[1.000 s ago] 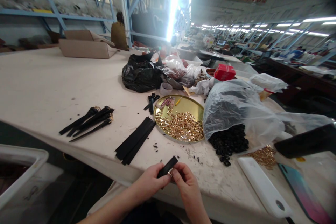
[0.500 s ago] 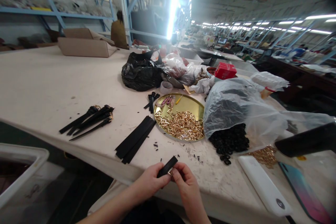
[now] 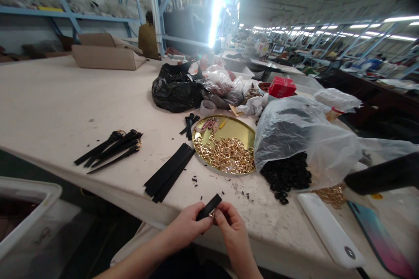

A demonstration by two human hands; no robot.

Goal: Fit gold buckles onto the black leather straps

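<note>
At the table's front edge, my left hand (image 3: pixel 191 223) pinches a short black strap (image 3: pixel 209 207). My right hand (image 3: pixel 231 222) meets it from the right, its thumb and fingers closed on a small gold buckle (image 3: pixel 212 214) at the strap's side. The fingers partly hide the buckle. Beyond the hands lies a round gold tray (image 3: pixel 240 129) with a heap of gold buckles (image 3: pixel 231 155). Flat black strips (image 3: pixel 170 171) lie left of the tray. Farther left is a bundle of black straps (image 3: pixel 114 150) with gold bits at their ends.
A clear plastic bag (image 3: pixel 288 126) spills black pieces (image 3: pixel 288 176) right of the tray. A white power bank (image 3: pixel 329 229) and a phone (image 3: pixel 379 237) lie at the right. Behind are a black bag (image 3: pixel 176 89), a red box (image 3: pixel 282 86), a cardboard box (image 3: pixel 103 57) and a person (image 3: pixel 148 39).
</note>
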